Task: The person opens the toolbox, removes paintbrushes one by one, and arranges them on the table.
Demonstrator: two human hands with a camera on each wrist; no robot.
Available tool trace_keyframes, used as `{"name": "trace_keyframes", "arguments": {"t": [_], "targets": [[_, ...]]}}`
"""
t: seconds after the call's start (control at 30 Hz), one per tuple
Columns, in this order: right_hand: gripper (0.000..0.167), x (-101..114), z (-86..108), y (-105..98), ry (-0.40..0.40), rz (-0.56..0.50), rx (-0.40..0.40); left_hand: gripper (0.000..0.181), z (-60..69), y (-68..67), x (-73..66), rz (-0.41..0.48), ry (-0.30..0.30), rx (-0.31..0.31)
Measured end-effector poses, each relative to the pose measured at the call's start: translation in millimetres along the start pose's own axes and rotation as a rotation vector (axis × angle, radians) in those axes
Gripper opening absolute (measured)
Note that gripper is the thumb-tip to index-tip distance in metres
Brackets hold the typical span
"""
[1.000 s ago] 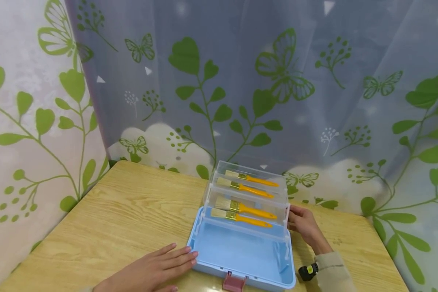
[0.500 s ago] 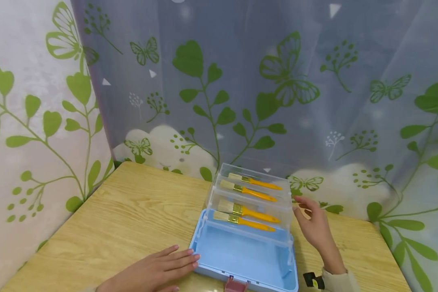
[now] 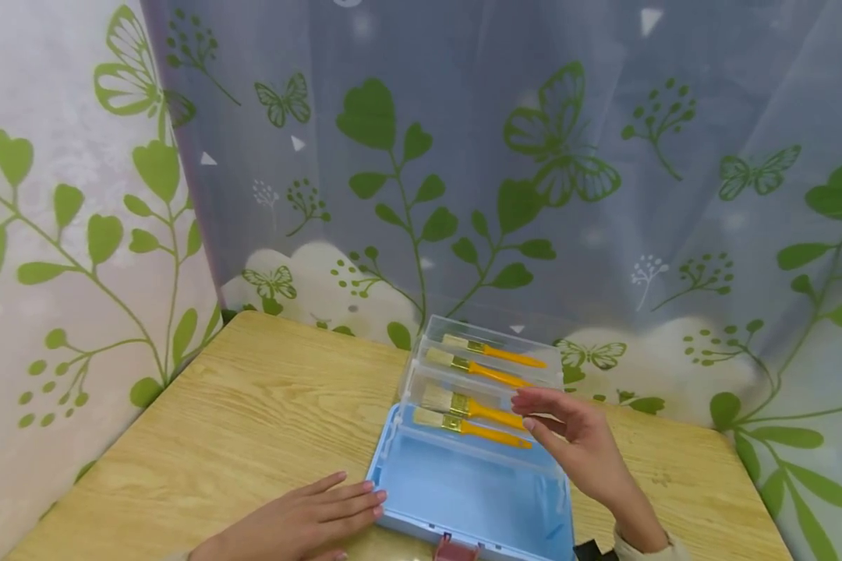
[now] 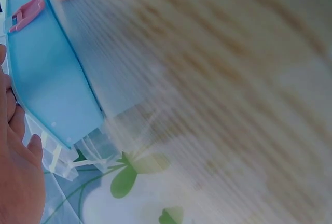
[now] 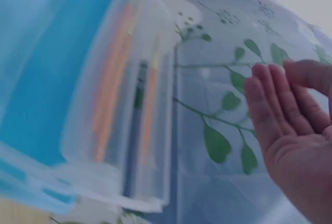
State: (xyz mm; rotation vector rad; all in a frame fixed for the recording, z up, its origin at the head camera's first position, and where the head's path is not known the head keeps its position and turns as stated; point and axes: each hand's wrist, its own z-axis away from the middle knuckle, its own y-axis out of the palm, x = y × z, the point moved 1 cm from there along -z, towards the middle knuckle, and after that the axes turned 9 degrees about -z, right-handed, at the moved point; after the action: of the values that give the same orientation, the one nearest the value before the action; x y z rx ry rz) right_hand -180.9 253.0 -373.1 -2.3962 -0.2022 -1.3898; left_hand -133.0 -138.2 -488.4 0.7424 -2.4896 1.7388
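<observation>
Head view shows us, leftmost, the left hand (image 3: 302,514) with fingers extended over the table (image 3: 288,389), their tips at the near left corner of the blue box (image 3: 463,483); it has stayed there this past second and grips nothing. Next comes the box, its pink latch (image 3: 456,550) facing us, and behind its base the raised clear trays (image 3: 473,446), where all four brushes (image 3: 491,411) remain, bristles left and handles right. Farthest right, the right hand (image 3: 578,448) has changed most: it was beside the trays' right edge, and now hangs above the handle ends, fingers loosely bent, thumb near them, holding nothing. Right wrist view shows us it is apart from the trays. We judge that attention has passed from the trays' edge to the brushes, none yet lifted.
</observation>
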Motion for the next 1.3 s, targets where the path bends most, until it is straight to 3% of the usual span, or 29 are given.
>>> {"name": "trace_keyframes", "arguments": {"t": [0.23,0.5,0.7,1.3], "targets": [[0.035,-23.1,-1.8,6.3,0.150,-0.100,0.161,0.067,-0.1,-1.1,0.0,0.053,-0.002,0.027],[0.032,-36.5,-7.9,5.4,0.289,-0.063,0.260,0.068,0.1,-1.1,-0.6,0.078,-0.008,0.040],[0.032,-39.4,-11.5,8.0,0.288,-0.028,0.307,0.069,0.2,0.4,-1.0,0.072,-0.015,0.039],[0.035,-51.1,-19.7,-6.1,0.369,0.072,0.330,0.066,0.3,-4.0,-2.9,0.088,-0.039,0.065]]}}
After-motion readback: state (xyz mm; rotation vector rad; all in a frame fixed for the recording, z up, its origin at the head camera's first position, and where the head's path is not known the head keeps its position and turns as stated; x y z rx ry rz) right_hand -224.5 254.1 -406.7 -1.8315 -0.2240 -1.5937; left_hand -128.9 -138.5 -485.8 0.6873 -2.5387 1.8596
